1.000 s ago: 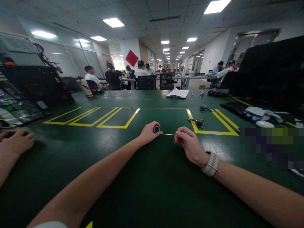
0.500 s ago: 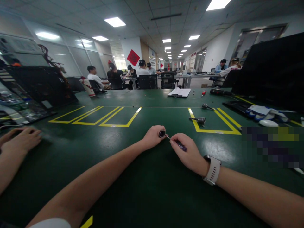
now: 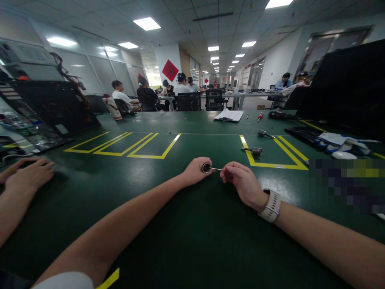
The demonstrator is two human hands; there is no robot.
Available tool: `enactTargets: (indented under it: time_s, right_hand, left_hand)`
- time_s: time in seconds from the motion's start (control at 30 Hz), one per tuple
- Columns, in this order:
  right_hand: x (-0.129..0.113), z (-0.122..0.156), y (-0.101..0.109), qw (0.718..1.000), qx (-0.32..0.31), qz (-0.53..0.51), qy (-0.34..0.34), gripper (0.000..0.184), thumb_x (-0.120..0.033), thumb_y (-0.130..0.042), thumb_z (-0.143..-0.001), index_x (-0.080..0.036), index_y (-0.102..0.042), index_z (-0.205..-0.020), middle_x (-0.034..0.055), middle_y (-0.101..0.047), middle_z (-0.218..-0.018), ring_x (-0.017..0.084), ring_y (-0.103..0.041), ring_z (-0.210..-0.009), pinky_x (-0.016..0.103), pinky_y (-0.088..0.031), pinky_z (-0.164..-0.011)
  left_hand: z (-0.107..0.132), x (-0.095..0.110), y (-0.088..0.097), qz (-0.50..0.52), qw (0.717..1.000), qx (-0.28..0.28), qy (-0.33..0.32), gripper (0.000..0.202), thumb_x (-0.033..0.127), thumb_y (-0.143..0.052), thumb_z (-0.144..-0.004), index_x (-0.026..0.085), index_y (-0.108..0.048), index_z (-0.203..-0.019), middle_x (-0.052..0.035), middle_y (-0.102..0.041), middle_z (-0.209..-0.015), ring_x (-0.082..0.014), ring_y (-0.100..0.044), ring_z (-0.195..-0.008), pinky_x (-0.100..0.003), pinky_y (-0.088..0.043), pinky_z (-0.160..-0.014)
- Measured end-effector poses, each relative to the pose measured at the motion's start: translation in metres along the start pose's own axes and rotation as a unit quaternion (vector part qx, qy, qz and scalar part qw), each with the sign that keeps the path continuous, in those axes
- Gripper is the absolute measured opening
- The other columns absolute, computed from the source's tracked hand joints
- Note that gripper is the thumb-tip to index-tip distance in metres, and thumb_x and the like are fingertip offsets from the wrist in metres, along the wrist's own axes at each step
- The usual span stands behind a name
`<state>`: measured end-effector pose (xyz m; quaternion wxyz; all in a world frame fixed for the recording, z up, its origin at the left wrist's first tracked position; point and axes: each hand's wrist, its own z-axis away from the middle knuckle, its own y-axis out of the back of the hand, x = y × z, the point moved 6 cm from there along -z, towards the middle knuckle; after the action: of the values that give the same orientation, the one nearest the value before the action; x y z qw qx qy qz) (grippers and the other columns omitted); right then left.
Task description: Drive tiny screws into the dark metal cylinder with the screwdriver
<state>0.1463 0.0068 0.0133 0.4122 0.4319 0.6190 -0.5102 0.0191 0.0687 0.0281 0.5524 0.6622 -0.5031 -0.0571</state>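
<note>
My left hand [image 3: 196, 171] is closed around a short round metal part [image 3: 206, 167], its dark ringed end turned toward my right hand. My right hand [image 3: 239, 180] grips a small screwdriver. The screwdriver's thin shaft [image 3: 216, 169] reaches across to the rim of the round part; whether the tip touches it I cannot tell. The handle is hidden inside my right fingers. Beyond my hands, a metal part with a shaft [image 3: 253, 151] lies by the yellow tape, and a similar metal part [image 3: 265, 134] lies farther back.
Another person's hand [image 3: 31, 174] rests on a dark mouse at the left of the green table [image 3: 168, 241]. A clipboard with papers [image 3: 229, 115], red screwdriver [image 3: 260, 116], power drill [image 3: 281, 115], gloves [image 3: 343, 142] and white mouse [image 3: 344, 155] lie toward the back and right.
My right hand has rolled over and shifted slightly right and up, so the screwdriver's dark handle no longer shows and its shaft lies more level. My left hand keeps its hold.
</note>
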Motion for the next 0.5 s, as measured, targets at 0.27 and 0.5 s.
enactTargets:
  time_s: [0.27, 0.5]
  right_hand:
    - [-0.024, 0.018, -0.017, 0.946, 0.008, 0.303, 0.117, 0.014, -0.024, -0.052, -0.079, -0.020, -0.059, -0.068, 0.0004, -0.056, -0.067, 0.016, -0.049, -0.065, 0.031, -0.035, -0.061]
    - [-0.002, -0.001, 0.003, 0.999, 0.016, 0.033, -0.001, 0.013, -0.024, -0.054, -0.071, -0.018, -0.059, -0.061, 0.0015, -0.059, -0.062, 0.015, -0.052, -0.062, 0.032, -0.039, -0.064]
  left_hand:
    - [0.000, 0.004, -0.005, -0.165, 0.986, -0.006, -0.033, 0.011, 0.023, -0.053, -0.077, 0.016, -0.053, -0.068, 0.0000, -0.053, -0.065, -0.0139, -0.048, -0.062, -0.026, -0.034, -0.061]
    - [0.001, 0.005, -0.005, -0.133, 0.990, -0.019, -0.045, 0.013, 0.025, -0.054, -0.078, 0.017, -0.053, -0.069, 0.0006, -0.053, -0.066, -0.0129, -0.048, -0.062, -0.026, -0.036, -0.064]
